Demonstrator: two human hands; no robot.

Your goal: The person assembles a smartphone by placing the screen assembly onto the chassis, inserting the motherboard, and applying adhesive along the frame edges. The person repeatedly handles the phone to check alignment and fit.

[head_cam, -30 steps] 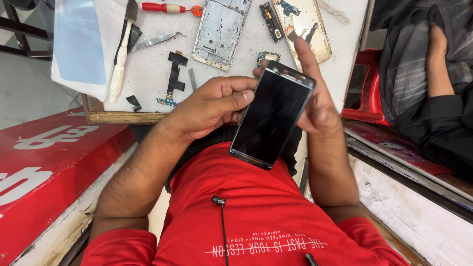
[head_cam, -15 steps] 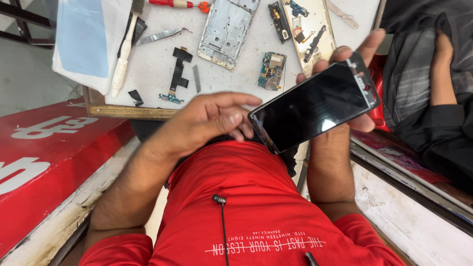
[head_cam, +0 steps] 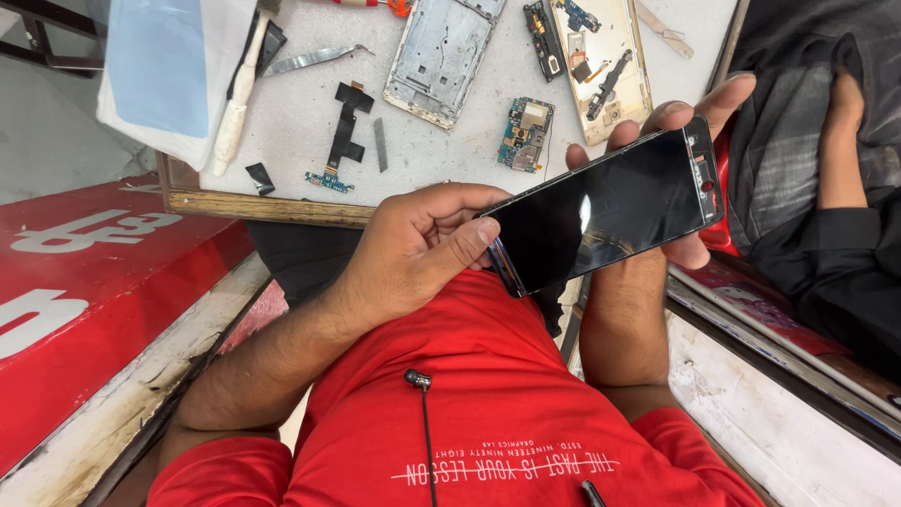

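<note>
red board [head_cam: 84,310]: fills the lower left of the frame, with white markings on its face.

red shirt [head_cam: 469,404]: lower centre of the frame, worn by the person; a thin black earphone cable [head_cam: 424,432] hangs down its front.

worktable [head_cam: 300,141]: upper centre of the frame, pale top with a wooden front edge. a second person in dark clothing [head_cam: 817,188] sits at the right edge of the frame.

phone screen [head_cam: 605,211]: centre right of the frame, just below the table edge, held in the air over the lap. glass face black and reflective, long axis tilted up toward the right.

right hand [head_cam: 671,178]: behind the phone screen, supporting its upper end. fingers spread past the top edge, thumb lying under the lower edge.

left hand [head_cam: 413,249]: centre of the frame, at the lower left corner of the phone screen. thumb and curled fingers pinch that corner.

items on the worktable, top of the frame: blue-and-white sheet [head_cam: 164,66] at upper left, silver phone frame [head_cam: 439,58] at upper centre, gold phone back [head_cam: 601,56] to its right, white-handled tool [head_cam: 236,94], small circuit board [head_cam: 526,134] near the front edge, black ribbon cable [head_cam: 343,136], tweezers [head_cam: 314,59].
</note>
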